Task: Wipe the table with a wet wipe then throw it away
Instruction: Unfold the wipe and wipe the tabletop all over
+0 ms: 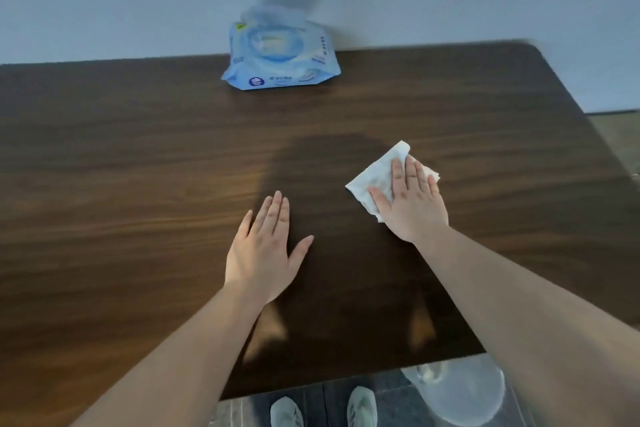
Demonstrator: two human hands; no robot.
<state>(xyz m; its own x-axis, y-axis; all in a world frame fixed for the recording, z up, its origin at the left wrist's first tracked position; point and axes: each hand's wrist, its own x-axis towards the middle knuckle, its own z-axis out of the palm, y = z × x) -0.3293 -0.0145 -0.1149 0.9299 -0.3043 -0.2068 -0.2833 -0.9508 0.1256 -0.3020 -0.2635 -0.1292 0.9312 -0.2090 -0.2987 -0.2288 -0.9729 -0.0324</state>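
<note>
A white wet wipe lies spread on the dark wooden table, right of the middle. My right hand presses flat on top of it, fingers stretched out, covering its near right part. My left hand rests palm down on the bare wood to the left of the wipe, fingers together and thumb out, holding nothing. A blue pack of wet wipes stands at the table's far edge against the wall, its lid flap up.
A grey wall runs behind the table. The table's right corner is rounded. Below the near edge, on the floor, I see my two shoes and a bin lined with a clear plastic bag at the right.
</note>
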